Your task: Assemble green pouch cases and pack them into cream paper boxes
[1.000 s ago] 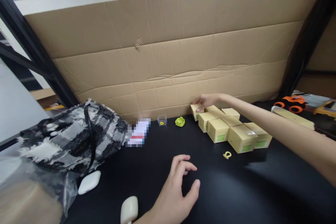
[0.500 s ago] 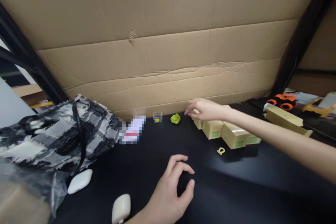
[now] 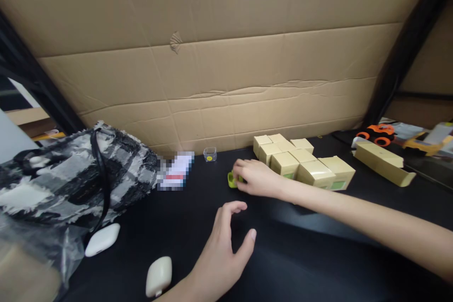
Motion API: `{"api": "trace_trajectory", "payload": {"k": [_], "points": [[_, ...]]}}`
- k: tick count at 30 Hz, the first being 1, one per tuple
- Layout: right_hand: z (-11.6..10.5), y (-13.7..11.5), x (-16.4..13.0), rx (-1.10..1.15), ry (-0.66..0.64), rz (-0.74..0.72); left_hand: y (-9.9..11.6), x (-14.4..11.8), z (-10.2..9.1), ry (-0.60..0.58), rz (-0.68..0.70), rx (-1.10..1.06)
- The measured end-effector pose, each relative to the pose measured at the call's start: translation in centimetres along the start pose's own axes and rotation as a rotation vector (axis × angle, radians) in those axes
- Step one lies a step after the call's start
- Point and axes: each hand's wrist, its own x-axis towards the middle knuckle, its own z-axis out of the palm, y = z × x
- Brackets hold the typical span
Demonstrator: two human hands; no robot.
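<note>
Black tabletop [image 3: 318, 255]: right hand [image 3: 256, 178] moved from boxes [image 3: 304, 165] to green piece [image 3: 231, 180].

Right hand [image 3: 256, 178]: fingers closed on small green piece [image 3: 231, 180], black tabletop [image 3: 318, 255]. Left hand [image 3: 221, 255]: curled, empty, resting nearer. Yellow boxes [image 3: 304, 166] clustered beside cardboard wall [image 3: 226, 56]. Plaid bag [image 3: 71, 174] left.

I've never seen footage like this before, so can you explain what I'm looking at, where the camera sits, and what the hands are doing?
The one view comes from a camera worn on a person's head, looking down at their bare hands. The right hand closes on a small lime-green plastic piece on the black tabletop. The left hand hovers empty, fingers curled. Nearby lie a cluster of pale yellow cardboard boxes, a tiny clear plastic cup, a black-and-white woven bag and two white oval cases.
</note>
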Motion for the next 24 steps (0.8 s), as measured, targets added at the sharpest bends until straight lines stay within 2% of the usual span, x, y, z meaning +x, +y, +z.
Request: {"api": "trace_trajectory", "payload": {"k": [3, 6, 8, 11, 14, 18, 21, 24], "points": [[-0.4, -1.7, -4.3, 0.113, -0.005, -0.101, -0.5, 0.1, 0.2, 0.07, 0.012, 0.034], [-0.9, -2.6, -7.9, 0.24, 0.022, -0.151, -0.6, 0.4, 0.2, -0.007, 0.002, 0.062], [-1.3, -2.2, -9.7, 0.306, 0.091, -0.17, -0.5, 0.6, 0.0, -0.097, -0.001, 0.092], [-1.6, 0.3, -11.5, 0.149, 0.11, -0.156, -0.3, 0.7, -0.1, -0.112, -0.032, 0.127], [-1.2, 3.5, -12.6, -0.02, 0.014, -0.098, -0.4, 0.7, 0.1, -0.033, -0.062, 0.173], [0.1, 5.8, -13.0, 0.084, -0.018, -0.071, -0.5, 0.6, 0.2, -0.006, -0.057, 0.221], [0.2, 6.0, -12.4, 0.17, -0.052, -0.082, -0.2, 0.5, 0.1, -0.043, -0.076, 0.048], [-0.5, 5.4, -11.7, 0.179, -0.086, -0.083, 0.2, 0.5, 0.1, -0.14, -0.09, -0.267]]}}
